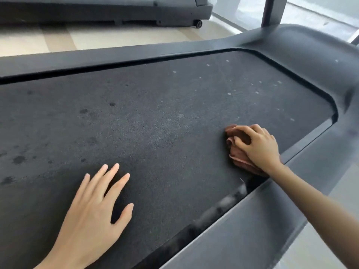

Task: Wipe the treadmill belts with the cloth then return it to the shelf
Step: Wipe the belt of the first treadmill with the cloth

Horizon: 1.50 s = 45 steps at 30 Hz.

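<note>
Pressing the cloth (238, 158) onto the belt (155, 113), our right hand (260, 146) had its fingers curled over the brown wad, gripping it. The cloth sat at the belt's 3 o'clock edge, just beside the side rail (252, 220), bunched, with its long axis running roughly 11 to 5 under the palm.

Our left hand (93, 210) lay flat on the belt at 7 o'clock, fingers straight and spread wide, holding nothing, well apart from the cloth. Only the right hand was on the cloth.

Key relation: the pale specks (229, 93) lay at 12 to 1 o'clock from the cloth, near it. The dark blotches (19, 159) were far off at 9 o'clock. We judged the next stroke should go toward 12 first.

A second treadmill (116, 14) stood at 11 o'clock, and no shelf was in view. We could read no brand, label or writing anywhere.
</note>
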Each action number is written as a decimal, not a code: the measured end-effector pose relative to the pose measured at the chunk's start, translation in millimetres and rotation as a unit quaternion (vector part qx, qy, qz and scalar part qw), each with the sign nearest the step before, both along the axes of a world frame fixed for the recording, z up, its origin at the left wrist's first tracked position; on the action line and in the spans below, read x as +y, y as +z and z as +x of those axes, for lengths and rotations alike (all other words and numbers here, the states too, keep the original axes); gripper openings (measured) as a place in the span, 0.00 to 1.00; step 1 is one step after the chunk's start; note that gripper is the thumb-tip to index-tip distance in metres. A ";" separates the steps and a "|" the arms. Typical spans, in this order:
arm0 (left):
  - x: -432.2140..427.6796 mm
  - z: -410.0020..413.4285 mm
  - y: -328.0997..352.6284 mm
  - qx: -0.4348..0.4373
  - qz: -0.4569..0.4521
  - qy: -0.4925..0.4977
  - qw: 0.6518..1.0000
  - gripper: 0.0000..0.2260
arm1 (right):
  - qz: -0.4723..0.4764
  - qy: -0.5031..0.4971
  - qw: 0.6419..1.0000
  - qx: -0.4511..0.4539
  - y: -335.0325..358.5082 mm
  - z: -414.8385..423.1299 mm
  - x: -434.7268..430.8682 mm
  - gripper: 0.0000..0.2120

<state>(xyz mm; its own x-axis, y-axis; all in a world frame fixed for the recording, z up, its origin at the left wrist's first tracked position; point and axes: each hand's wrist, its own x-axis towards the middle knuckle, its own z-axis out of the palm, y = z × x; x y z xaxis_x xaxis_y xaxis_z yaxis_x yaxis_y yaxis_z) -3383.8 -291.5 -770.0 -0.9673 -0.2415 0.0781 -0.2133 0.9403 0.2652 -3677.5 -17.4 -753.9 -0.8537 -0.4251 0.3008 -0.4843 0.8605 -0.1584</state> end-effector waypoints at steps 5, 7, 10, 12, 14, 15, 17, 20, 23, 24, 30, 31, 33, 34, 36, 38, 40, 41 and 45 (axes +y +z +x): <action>73.7 -71.3 7.1 0.020 -0.008 -0.048 0.999 0.26 | 0.000 -0.177 0.983 -0.042 5.8 -102.1 56.4 0.17; 93.4 -106.6 8.6 0.029 -0.031 -0.050 0.998 0.27 | 0.008 -0.172 0.985 -0.007 -1.1 -110.5 47.3 0.17; 114.2 -160.5 12.3 0.024 -0.041 -0.044 0.998 0.28 | 0.025 -0.041 0.999 0.021 -2.5 -94.1 24.2 0.15; 123.5 -184.3 8.4 0.006 -0.038 -0.030 0.999 0.29 | 0.035 0.087 0.995 0.039 -3.3 -75.1 16.2 0.15; 129.0 -193.7 0.6 -0.001 -0.040 -0.011 0.999 0.29 | 0.023 0.215 0.975 0.044 -8.1 -56.5 19.1 0.16; 130.6 -194.6 -1.8 -0.003 -0.041 -0.006 0.999 0.29 | 0.005 0.266 0.963 0.037 -8.9 -55.6 23.5 0.16; 132.1 -194.3 -4.0 -0.003 -0.035 -0.008 0.999 0.29 | -0.021 0.295 0.955 0.012 -7.6 -80.1 29.5 0.17; 131.4 -192.4 -5.7 -0.002 -0.023 -0.007 1.000 0.28 | -0.004 0.146 0.989 0.008 -3.6 -150.3 23.5 0.16; 133.6 -192.8 -4.3 -0.004 -0.018 -0.002 1.000 0.27 | -0.024 -0.016 0.998 -0.053 3.5 -193.1 19.4 0.17; 134.1 -192.7 -3.6 -0.003 -0.016 -0.003 1.000 0.27 | -0.024 -0.038 0.997 -0.057 4.1 -190.5 15.6 0.17; 136.0 -195.3 1.0 0.015 -0.013 0.011 1.000 0.27 | 0.021 0.165 0.986 0.021 -4.8 -67.6 -12.2 0.14; 135.9 -195.9 0.7 0.016 -0.014 0.012 1.000 0.28 | 0.005 0.211 0.977 0.023 -6.3 -55.2 -11.6 0.13; 134.2 -194.8 -1.6 0.012 -0.015 0.007 1.000 0.28 | -0.012 0.280 0.960 0.014 -7.4 -52.4 -5.0 0.13; 133.2 -194.0 -2.6 0.010 -0.016 0.003 1.000 0.28 | -0.012 0.292 0.956 0.012 -6.7 -59.4 2.4 0.14; 131.1 -193.8 -3.5 0.009 -0.019 -0.005 1.000 0.28 | 0.005 0.265 0.964 0.007 -5.9 -80.3 24.3 0.15; 131.3 -194.6 -3.8 0.011 -0.017 -0.007 1.000 0.28 | 0.002 0.149 0.989 0.000 -3.5 -108.7 50.0 0.15; 131.8 -195.9 -5.1 0.011 -0.021 -0.009 1.000 0.29 | -0.015 0.005 0.999 -0.039 2.9 -129.4 68.2 0.15; 131.7 -196.3 -5.4 0.009 -0.026 -0.009 1.000 0.30 | -0.023 -0.057 0.997 -0.052 5.5 -133.0 69.7 0.15; 132.1 -196.6 -4.6 0.000 -0.033 -0.011 0.999 0.29 | 0.032 -0.112 0.992 -0.038 5.9 -91.5 34.8 0.16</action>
<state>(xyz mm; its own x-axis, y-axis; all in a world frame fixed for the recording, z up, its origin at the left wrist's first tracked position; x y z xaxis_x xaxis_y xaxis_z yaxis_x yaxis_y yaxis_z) -3580.4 -159.4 -774.6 -0.9722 -0.2149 0.0932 -0.1929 0.9602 0.2019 -3769.0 17.4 -748.0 -0.9482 -0.2387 0.2096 -0.2687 0.9546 -0.1287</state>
